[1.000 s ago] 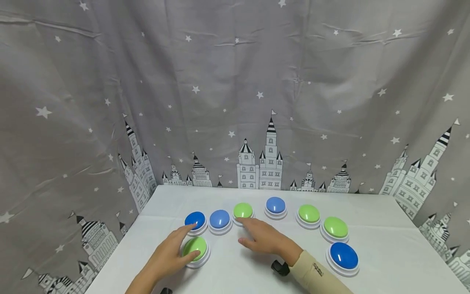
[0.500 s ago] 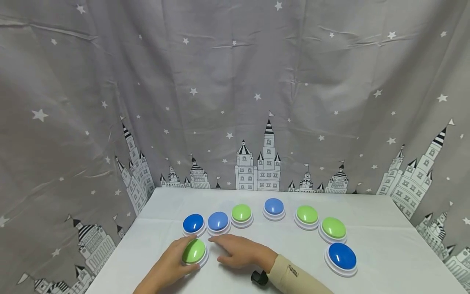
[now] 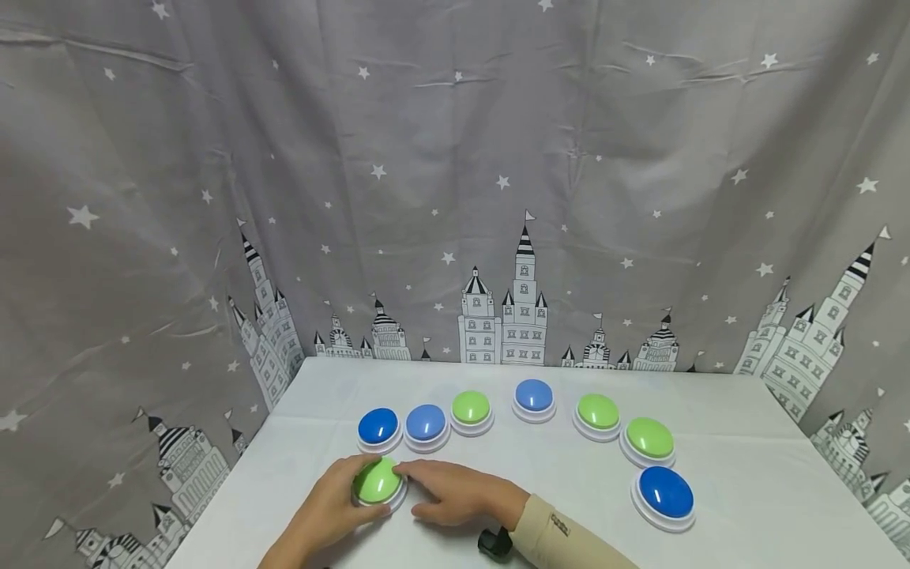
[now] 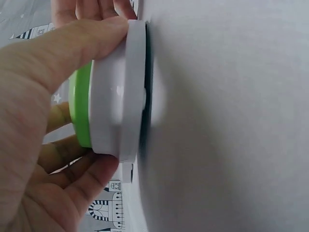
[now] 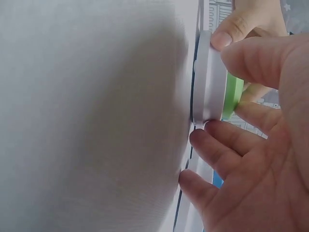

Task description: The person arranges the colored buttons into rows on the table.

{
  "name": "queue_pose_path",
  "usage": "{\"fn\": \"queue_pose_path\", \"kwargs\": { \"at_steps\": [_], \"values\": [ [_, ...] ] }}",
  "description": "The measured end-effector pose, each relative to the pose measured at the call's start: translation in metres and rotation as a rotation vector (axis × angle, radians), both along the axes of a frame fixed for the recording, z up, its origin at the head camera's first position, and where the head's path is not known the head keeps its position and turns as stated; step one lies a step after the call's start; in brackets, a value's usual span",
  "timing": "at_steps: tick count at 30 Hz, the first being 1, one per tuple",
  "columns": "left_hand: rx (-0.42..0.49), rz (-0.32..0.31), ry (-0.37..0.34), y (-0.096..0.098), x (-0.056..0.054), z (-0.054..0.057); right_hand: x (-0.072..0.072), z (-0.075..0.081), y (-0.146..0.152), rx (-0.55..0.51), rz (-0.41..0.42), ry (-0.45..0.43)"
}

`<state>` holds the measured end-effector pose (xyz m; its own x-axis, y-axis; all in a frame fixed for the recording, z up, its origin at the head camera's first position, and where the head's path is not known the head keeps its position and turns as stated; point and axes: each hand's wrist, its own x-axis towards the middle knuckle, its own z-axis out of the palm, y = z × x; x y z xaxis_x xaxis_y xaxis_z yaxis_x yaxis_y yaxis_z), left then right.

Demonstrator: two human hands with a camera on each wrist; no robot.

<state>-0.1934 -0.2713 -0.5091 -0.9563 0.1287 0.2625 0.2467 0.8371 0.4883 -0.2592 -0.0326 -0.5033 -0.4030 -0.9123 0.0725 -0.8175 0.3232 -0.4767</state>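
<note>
A round push button with a green dome (image 3: 378, 480) and white base sits at the front left of the table. My left hand (image 3: 323, 507) grips it from the left; in the left wrist view the thumb (image 4: 104, 36) lies on the white base (image 4: 110, 104) and fingers curl round the other side. From the right, my right hand (image 3: 458, 491) reaches to the same button with fingers fairly straight. In the right wrist view its fingertips are at the edge of the base (image 5: 208, 82), with the thumb (image 5: 256, 58) near its side.
Behind the hands, a dark blue button (image 3: 378, 427), a light blue button (image 3: 426, 423) and a green button (image 3: 470, 408) stand in an arc. It continues right with a light blue button (image 3: 534, 396), two green ones and a dark blue button (image 3: 666, 492). A grey castle-print curtain (image 3: 455, 158) hangs behind.
My right hand has moved left and nearer, from the far green button to the front left one. The left hand's fingers and thumb have moved from over that button to its sides.
</note>
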Motion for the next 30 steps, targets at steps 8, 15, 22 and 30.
{"fn": "queue_pose_path", "kwargs": {
  "at_steps": [8,15,22,30],
  "values": [
    [0.023,-0.028,0.015,0.009,0.011,0.001,0.009,-0.001,0.015,-0.013,0.034,-0.073],
    [0.018,-0.081,0.009,0.026,0.028,0.005,0.028,0.010,0.039,0.010,0.051,-0.106],
    [0.003,-0.067,-0.076,0.044,0.046,0.012,0.050,0.020,0.056,0.065,0.035,-0.166],
    [0.020,-0.189,-0.110,0.047,0.060,0.009,0.071,0.020,0.068,0.104,0.041,-0.171]
  ]
}}
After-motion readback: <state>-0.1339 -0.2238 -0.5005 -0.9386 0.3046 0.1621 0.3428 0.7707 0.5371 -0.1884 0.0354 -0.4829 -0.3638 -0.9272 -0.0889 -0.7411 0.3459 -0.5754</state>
